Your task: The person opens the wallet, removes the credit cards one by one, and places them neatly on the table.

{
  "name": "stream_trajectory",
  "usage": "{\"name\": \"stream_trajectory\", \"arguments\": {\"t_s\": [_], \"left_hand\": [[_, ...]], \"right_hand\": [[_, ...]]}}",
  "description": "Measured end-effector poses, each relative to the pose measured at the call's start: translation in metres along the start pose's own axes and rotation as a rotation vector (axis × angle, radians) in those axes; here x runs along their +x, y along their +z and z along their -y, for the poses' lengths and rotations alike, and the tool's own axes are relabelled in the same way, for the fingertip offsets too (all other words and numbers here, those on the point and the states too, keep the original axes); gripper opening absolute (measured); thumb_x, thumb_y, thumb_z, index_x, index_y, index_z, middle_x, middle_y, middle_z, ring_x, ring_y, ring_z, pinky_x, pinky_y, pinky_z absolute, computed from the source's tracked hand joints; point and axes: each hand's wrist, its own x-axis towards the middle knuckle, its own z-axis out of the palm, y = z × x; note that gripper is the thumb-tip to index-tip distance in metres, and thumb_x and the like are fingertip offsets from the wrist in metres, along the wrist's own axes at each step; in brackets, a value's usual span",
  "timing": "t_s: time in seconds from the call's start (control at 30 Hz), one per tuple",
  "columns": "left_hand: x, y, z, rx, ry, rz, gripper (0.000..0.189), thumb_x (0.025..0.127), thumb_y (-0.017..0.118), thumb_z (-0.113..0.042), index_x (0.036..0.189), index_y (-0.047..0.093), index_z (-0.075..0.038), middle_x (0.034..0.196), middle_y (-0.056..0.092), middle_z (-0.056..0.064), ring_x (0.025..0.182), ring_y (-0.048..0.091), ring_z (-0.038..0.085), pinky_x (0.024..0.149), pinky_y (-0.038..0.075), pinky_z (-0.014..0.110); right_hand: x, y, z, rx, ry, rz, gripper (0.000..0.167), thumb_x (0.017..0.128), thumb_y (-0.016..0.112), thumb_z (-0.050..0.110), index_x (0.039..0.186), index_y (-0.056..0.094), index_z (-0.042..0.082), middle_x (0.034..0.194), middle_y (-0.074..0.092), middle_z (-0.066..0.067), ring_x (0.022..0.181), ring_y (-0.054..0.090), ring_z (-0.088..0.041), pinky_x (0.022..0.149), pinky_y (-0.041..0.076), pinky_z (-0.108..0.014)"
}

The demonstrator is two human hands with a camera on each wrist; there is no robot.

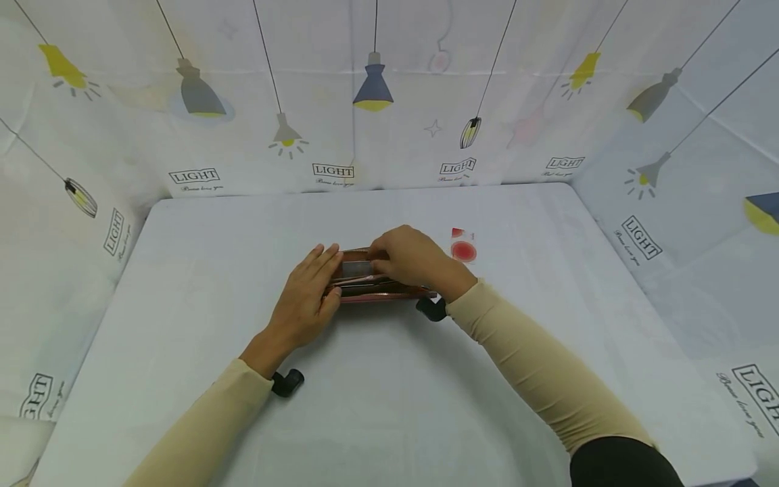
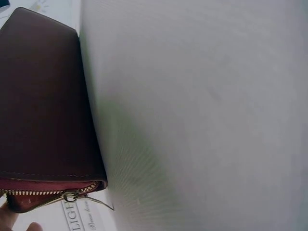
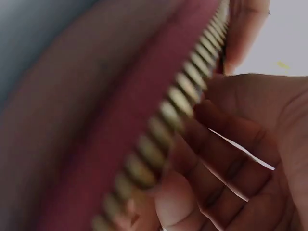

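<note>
A long wallet (image 1: 380,295) with a brass-coloured zip stands unzipped at the middle of the table, its opening facing up. My left hand (image 1: 307,294) grips its left end, fingers over the far part and thumb at the near side. Over the right half, my right hand (image 1: 414,260) has its fingers curled and the tips inside the opening. Beside those tips shows a flat grey piece (image 1: 357,269); I cannot tell whether they pinch it. The dark brown outside (image 2: 43,101) fills the left wrist view's left side. Close up in the right wrist view, zip teeth (image 3: 168,113) cross before the curled fingers.
A white card with a red circle (image 1: 464,251) lies on the table just beyond the right wrist. Black wrist cameras (image 1: 432,310) sit below both wrists. White cloth printed with lamps (image 1: 373,81) hangs behind and beside the white table (image 1: 389,406).
</note>
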Motion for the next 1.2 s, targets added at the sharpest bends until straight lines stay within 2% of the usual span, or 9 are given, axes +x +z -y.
{"name": "stream_trajectory", "arguments": {"t_s": [0.27,0.4,0.57,0.7,0.73,0.87,0.97,1.2], "left_hand": [[0.0,0.001,-0.001,-0.008,-0.011,0.007,0.06,0.101,0.048,-0.022,0.157,0.043,0.0,0.164,0.041,0.014,0.156,0.029,0.034,0.126,0.023,0.052],[0.001,0.001,-0.003,-0.008,-0.02,0.018,0.06,0.101,0.048,-0.022,0.157,0.043,0.0,0.165,0.04,0.013,0.156,0.028,0.035,0.126,0.023,0.054],[0.001,0.001,-0.003,-0.015,-0.044,0.035,0.061,0.102,0.047,-0.022,0.159,0.041,-0.001,0.166,0.038,0.012,0.157,0.026,0.034,0.126,0.021,0.053],[0.0,0.001,-0.003,-0.012,-0.054,0.043,0.061,0.102,0.047,-0.022,0.159,0.04,-0.001,0.167,0.037,0.012,0.157,0.025,0.034,0.127,0.02,0.053],[0.0,0.001,-0.004,-0.012,-0.051,0.039,0.061,0.102,0.047,-0.021,0.159,0.04,0.0,0.167,0.037,0.012,0.157,0.026,0.035,0.127,0.021,0.053],[0.0,0.002,-0.003,-0.012,-0.036,0.021,0.06,0.101,0.048,-0.02,0.157,0.042,0.001,0.165,0.039,0.014,0.156,0.028,0.037,0.126,0.021,0.053],[0.0,0.002,-0.003,-0.012,-0.026,0.012,0.06,0.101,0.049,-0.02,0.157,0.042,0.002,0.165,0.04,0.015,0.156,0.029,0.037,0.126,0.022,0.053],[0.0,0.003,-0.005,-0.018,-0.027,0.013,0.061,0.101,0.05,-0.02,0.157,0.042,0.003,0.165,0.04,0.016,0.156,0.027,0.037,0.126,0.022,0.054]], "right_hand": [[0.003,0.01,0.002,-0.064,-0.005,-0.017,0.019,0.101,0.068,0.017,0.114,0.081,0.014,0.105,0.077,0.001,0.092,0.067,-0.017,0.088,0.057,-0.037],[0.0,0.009,-0.003,-0.001,-0.022,-0.076,0.017,0.101,0.068,0.015,0.112,0.08,0.012,0.106,0.077,-0.001,0.091,0.068,-0.016,0.087,0.058,-0.036],[-0.005,0.0,-0.014,0.223,-0.041,-0.179,0.014,0.102,0.067,0.015,0.108,0.079,0.011,0.102,0.078,-0.001,0.088,0.067,-0.016,0.083,0.057,-0.035],[-0.013,-0.013,-0.027,0.392,0.002,-0.233,0.017,0.105,0.065,0.016,0.112,0.079,0.011,0.105,0.078,-0.002,0.092,0.07,-0.016,0.083,0.057,-0.037],[-0.016,-0.017,-0.031,0.439,0.015,-0.241,0.018,0.105,0.063,0.016,0.114,0.078,0.01,0.106,0.078,-0.004,0.093,0.072,-0.018,0.083,0.058,-0.04],[-0.028,-0.036,-0.054,0.641,0.066,-0.292,0.021,0.106,0.059,0.009,0.118,0.075,0.002,0.107,0.077,-0.014,0.094,0.075,-0.027,0.082,0.062,-0.039],[-0.038,-0.049,-0.076,0.76,0.123,-0.357,0.021,0.106,0.058,0.006,0.118,0.074,-0.003,0.108,0.076,-0.018,0.092,0.076,-0.028,0.082,0.063,-0.034],[-0.06,-0.067,-0.137,0.917,0.336,-0.488,0.025,0.106,0.06,0.008,0.124,0.068,-0.007,0.118,0.068,-0.018,0.091,0.072,-0.024,0.082,0.062,-0.029]]}}
